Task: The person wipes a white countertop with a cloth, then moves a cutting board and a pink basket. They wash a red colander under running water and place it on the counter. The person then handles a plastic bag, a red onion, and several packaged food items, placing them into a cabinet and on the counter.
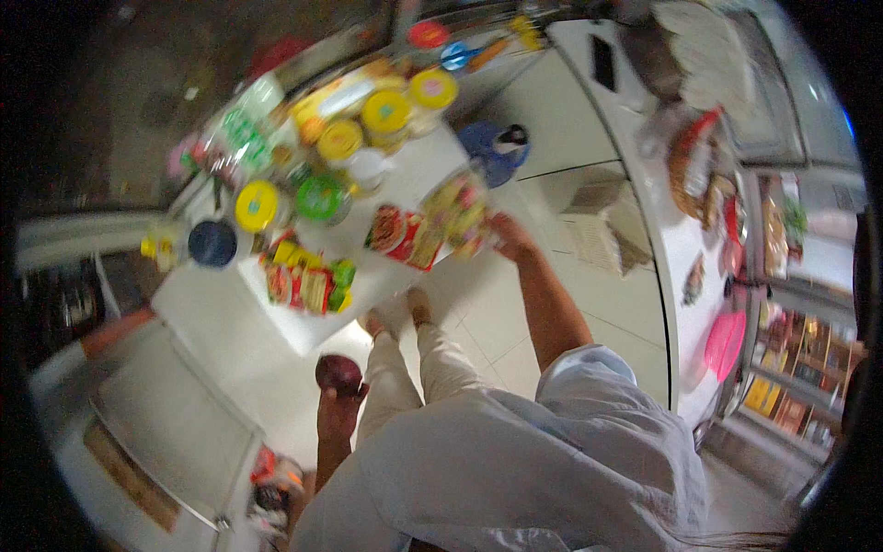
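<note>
My left hand point(343, 400), low and left of my legs, grips a dark maroon round object point(338, 375); blur hides whether it is a lidded jar or something else. My right hand point(512, 237) reaches out past the near edge of a white table point(393, 276). Its fingers hold the side of a yellowish printed plastic packet point(457, 212), which is blurred. Partly under that packet, a red food packet point(405, 237) with a picture of food lies on the table. More red and green food packets point(307, 279) lie near the table's left corner.
Behind the packets stand yellow-lidded jars point(386, 112), a green-lidded jar point(321, 198) and a dark-lidded container point(212, 243). On the floor are a blue container point(493, 155) and an open cardboard box point(603, 228). A white counter point(662, 234) along the right bears a pink basin point(724, 345).
</note>
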### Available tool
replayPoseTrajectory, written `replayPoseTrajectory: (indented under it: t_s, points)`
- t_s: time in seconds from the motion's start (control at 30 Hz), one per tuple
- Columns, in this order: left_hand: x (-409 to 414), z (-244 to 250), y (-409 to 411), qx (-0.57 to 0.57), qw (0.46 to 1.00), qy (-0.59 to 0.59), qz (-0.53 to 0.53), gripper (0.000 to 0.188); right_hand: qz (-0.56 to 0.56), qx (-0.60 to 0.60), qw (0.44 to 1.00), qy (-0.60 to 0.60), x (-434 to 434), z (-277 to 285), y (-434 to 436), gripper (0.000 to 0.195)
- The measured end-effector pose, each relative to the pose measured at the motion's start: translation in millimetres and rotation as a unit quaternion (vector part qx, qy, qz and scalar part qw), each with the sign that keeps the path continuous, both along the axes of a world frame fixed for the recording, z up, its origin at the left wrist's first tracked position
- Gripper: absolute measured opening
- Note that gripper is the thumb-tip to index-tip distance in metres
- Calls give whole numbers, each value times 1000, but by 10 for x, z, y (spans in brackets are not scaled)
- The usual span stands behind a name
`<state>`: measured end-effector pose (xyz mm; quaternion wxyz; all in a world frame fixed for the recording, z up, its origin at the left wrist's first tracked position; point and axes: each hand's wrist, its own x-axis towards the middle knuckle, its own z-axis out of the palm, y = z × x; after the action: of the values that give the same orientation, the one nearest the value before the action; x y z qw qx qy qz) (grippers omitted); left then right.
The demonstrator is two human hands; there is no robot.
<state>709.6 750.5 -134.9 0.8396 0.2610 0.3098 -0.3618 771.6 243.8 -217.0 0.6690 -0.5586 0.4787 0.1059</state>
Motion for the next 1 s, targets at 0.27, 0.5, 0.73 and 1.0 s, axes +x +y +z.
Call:
replayPoseTrajectory:
  t_s: [0.27, 0.5, 0.73, 1.0]
  points:
    - [326, 146, -31, -11, 998, 41, -52, 45, 181, -218, 958, -34, -736, 1176, -10, 24]
    - [834, 729, -263, -55, 978, 27, -198, 54, -21, -125, 987, -95, -1406, 2486, -192, 17]
    - [1119, 1223, -947, 16, 984, -77, -163, 50, -285, -178, 861, -381, -1968, 2765, -1798, 38]
    - [1172, 1445, -2092, 108, 982, -150, -43, 48, -508, -156, 641, -553, -2007, 3692, -4217, 14]
